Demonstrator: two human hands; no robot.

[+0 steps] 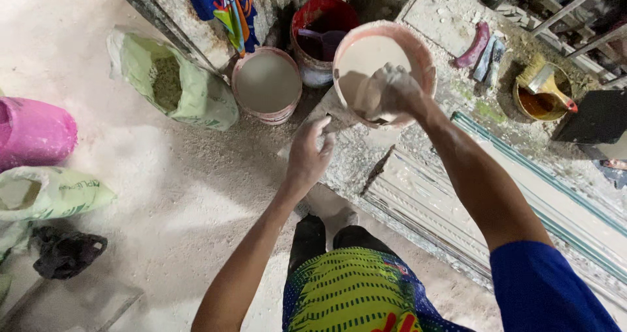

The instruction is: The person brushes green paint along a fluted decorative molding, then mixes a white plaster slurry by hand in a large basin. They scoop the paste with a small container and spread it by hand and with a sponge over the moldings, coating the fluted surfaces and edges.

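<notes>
The right hand (390, 91) is deep in a pink bowl (418, 44) of pale, creamy paste. The fingers are curled and coated white, and they seem to be scooping or stirring the wet mix. I think this is the mixing step, and the paste looks smooth and thick. The bowl sits on the far edge of a rough, dusty table (366, 155).

The left hand (309, 154) hangs in the air just near the bowl. It holds nothing and its fingers are loosely bent. A next move would call for a steady bowl, so that free hand is close enough to hold the rim.

To the left of the bowl, on the floor (163, 195), stands a round bucket (267, 85) full of grey paste. Behind it is a red bucket (321, 31) with a purple scoop (321, 39) inside. A green sack (176, 80) of grainy stuff lies open farther left. On the right, a yellow tub (541, 97) holds brown liquid and a brush (532, 67). The floor is powdery and white.
</notes>
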